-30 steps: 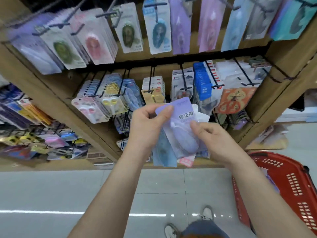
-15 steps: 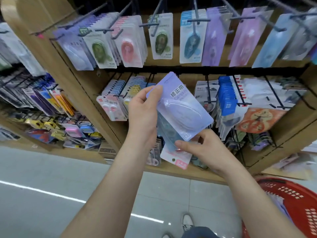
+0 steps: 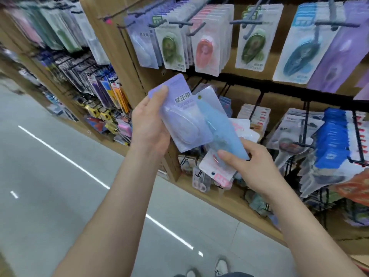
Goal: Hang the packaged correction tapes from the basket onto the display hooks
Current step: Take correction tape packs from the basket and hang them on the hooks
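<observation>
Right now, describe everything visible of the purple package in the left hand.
The purple package is a lavender card with rounded corners, printed characters near its top and a clear plastic blister over a pale, rounded correction tape. It is tilted, top leaning left, on no hook. The left hand grips its left edge, thumb on the upper corner. The blue package in the right hand overlaps its right edge.

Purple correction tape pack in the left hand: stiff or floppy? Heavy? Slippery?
Probably stiff: the purple pack looks flat and unbent though the left hand holds it only along one side. Likely light, as that one-sided grip alone carries it. Its glossy clear blister looks slick, so it may slide against the blue pack in the right hand.
</observation>
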A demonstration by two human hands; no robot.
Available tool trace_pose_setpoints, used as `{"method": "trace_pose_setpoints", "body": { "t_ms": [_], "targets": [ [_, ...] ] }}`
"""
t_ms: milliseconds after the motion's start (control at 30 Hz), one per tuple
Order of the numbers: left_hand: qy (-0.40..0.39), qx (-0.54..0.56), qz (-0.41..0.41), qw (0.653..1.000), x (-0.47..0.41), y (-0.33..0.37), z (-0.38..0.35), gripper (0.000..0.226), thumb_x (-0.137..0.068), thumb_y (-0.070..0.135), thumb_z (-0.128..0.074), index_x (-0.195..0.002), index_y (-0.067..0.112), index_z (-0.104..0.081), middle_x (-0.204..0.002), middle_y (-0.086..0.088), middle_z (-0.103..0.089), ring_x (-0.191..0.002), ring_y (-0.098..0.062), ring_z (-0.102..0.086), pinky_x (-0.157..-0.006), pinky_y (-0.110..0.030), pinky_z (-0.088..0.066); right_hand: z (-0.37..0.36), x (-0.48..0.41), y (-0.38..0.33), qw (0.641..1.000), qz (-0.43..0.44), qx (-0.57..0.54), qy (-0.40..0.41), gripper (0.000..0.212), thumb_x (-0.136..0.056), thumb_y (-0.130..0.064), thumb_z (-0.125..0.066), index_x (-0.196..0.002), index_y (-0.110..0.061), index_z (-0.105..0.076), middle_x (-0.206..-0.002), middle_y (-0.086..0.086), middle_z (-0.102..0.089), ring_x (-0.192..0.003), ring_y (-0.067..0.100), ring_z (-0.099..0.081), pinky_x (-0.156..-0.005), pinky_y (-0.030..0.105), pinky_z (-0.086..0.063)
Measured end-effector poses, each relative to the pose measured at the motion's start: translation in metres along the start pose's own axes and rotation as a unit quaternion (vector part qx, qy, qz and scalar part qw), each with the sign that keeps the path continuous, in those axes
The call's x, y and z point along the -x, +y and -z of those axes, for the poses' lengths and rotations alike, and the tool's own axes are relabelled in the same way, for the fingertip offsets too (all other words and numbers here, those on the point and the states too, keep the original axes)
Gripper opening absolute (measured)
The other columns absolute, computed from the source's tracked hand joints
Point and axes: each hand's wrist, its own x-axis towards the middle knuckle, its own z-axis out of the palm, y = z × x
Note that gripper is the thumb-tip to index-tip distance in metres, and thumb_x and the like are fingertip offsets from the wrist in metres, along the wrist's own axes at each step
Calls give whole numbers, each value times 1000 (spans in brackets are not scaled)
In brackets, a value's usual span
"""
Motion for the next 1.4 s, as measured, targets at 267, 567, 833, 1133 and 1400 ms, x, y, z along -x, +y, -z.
{"method": "trace_pose_setpoints", "body": {
  "t_ms": [267,567,833,1133,1400],
  "targets": [
    [85,-94,-79,989,-52,39,34,18,-96,9,-61,-106,-3,-68,-96,-17,-73,-86,-30,-71,-79,-44,-59,-39,-45,-17,995,18,3,-94,34,-79,-56,-56,-100,-32,-67,-94,-4,-69,-84,13,-63,-69,25,-49],
    [62,-138,-125,981,-146,92,61,11,-95,9,-63,-87,8,-70,-80,-6,-75,-76,-24,-71,-74,-41,-59,-101,-93,-40,997,16,-18,-73,33,-79,-54,-59,-102,-32,-69,-101,0,-71,-92,17,-66,-79,35,-55],
    [-68,-205,-173,961,-211,111,64,16,-91,14,-68,-76,16,-67,-69,4,-66,-70,-15,-59,-66,-31,-48,-161,-125,-59,995,8,-71,68,28,-76,-47,-63,-99,-34,-71,-95,-10,-74,-84,1,-66,-71,20,-51],
    [-133,-255,-130,949,-235,110,67,15,-100,23,-54,-96,15,-66,-82,6,-68,-76,-10,-63,-72,-32,-51,-196,-129,-60,984,-12,-97,149,29,-79,-43,-65,-101,-26,-73,-101,4,-74,-99,22,-68,-86,39,-53],
    [-166,-322,-161,918,-200,80,117,63,-87,24,-73,-136,43,-38,-130,9,-60,-115,-10,-61,-95,-43,-54,-196,-136,-63,969,0,-135,208,26,-85,-45,-73,-101,-24,-74,-102,9,-74,-95,26,-69,-79,38,-53]
  ]
}}
